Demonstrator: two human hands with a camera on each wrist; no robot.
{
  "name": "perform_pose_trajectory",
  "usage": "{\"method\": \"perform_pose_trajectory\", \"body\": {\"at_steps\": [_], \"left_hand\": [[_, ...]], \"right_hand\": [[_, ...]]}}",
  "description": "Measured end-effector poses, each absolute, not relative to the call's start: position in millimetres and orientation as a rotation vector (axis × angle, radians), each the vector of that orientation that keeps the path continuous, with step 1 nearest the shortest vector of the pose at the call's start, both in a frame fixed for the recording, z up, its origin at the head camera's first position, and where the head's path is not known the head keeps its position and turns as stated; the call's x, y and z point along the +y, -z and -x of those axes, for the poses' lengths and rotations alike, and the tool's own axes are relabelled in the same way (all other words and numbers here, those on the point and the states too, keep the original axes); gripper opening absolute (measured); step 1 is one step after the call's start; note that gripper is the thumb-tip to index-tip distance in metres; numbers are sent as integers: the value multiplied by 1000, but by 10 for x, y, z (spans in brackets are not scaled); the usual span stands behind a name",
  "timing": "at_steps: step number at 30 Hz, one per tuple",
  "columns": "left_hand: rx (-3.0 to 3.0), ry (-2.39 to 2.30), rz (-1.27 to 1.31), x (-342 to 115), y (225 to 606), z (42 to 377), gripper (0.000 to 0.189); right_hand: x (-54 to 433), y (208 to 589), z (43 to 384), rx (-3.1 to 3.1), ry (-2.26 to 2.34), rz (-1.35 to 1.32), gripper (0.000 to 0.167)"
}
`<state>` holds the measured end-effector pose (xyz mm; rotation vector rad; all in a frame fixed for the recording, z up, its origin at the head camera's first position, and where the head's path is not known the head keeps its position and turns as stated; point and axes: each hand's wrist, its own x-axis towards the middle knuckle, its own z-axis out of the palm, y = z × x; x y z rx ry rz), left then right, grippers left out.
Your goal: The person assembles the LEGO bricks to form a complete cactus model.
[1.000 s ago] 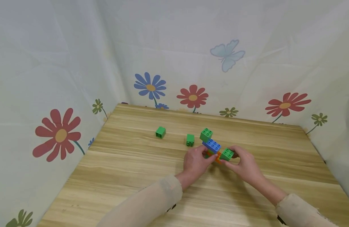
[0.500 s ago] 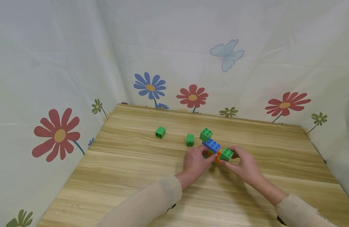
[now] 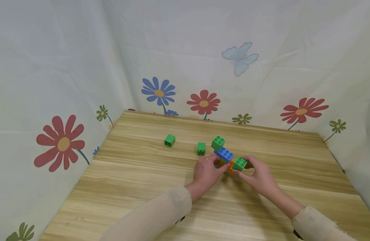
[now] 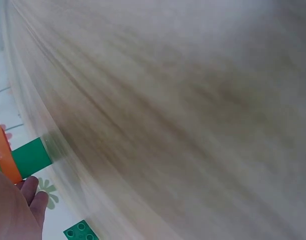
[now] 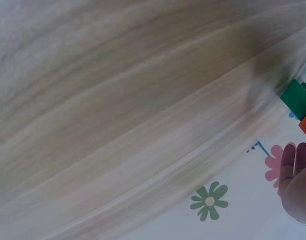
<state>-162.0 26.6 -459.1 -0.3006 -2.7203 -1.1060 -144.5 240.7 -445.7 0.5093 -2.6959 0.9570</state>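
Observation:
Near the middle right of the wooden table, my left hand grips a small stack of toy building bricks from its near left side. A long blue brick lies over an orange brick, with a bit of lime green showing between. On the blue brick's far end sits a green brick. My right hand pinches another green brick, studs up, between thumb and fingers, right at the stack's near right end. The left fingers partly hide the lower bricks. In the right wrist view, the right hand shows only at the right edge.
Two loose green bricks lie left of the stack: one close by, the other farther left. The wooden table meets a flower-printed cloth backdrop at its back and sides.

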Motion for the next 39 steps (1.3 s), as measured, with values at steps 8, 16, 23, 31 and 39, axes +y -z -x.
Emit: {"method": "perform_pose_trajectory", "body": {"at_steps": [8, 16, 23, 31, 39], "left_hand": [[-2721, 1098, 324, 258, 4581, 1619, 32], [-2768, 1125, 312, 250, 4552, 1617, 35], [-2840, 1124, 319, 154, 4516, 1569, 44], [-2840, 1057, 426, -168, 4355, 1616, 52], [-2852, 1116, 328, -466, 4271, 1775, 57]], "right_hand": [[2399, 4470, 1450, -2687, -967, -511, 42], [2413, 4469, 1461, -2696, -993, -496, 41], [2410, 4467, 1464, -2694, -990, -490, 40], [2415, 4477, 1465, -2698, -1000, -483, 39], [2418, 4499, 1481, -2699, -1009, -476, 39]]}}
